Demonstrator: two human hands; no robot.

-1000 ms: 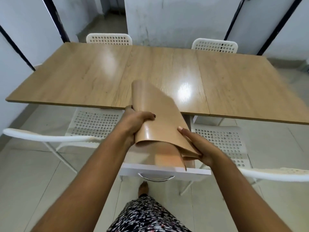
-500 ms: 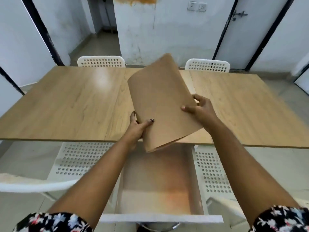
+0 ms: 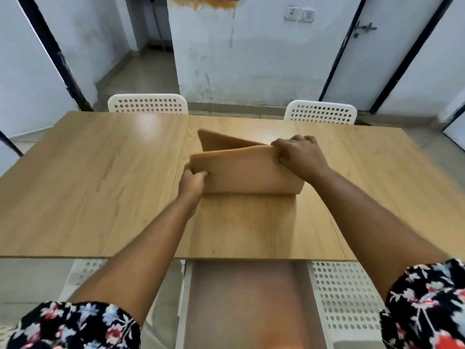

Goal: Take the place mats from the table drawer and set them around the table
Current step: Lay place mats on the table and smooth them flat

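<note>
A bent stack of tan place mats (image 3: 246, 170) rests on the middle of the wooden table (image 3: 100, 187), folded over so one corner sticks up behind. My left hand (image 3: 192, 181) grips the stack's left edge. On the upper right edge sits my right hand (image 3: 298, 154), fingers curled over the fold. Below the table's near edge the white drawer (image 3: 247, 303) stands pulled out, and only its brownish bottom shows.
Two white perforated chairs (image 3: 148, 104) (image 3: 320, 113) stand at the table's far side. Two more chair seats (image 3: 344, 295) (image 3: 85, 268) flank the drawer on the near side. A wall and doors lie beyond the table.
Both hands carried the mats up out of the drawer, forward over the table, and down onto its middle. The view tilted up and moved closer to the table.
</note>
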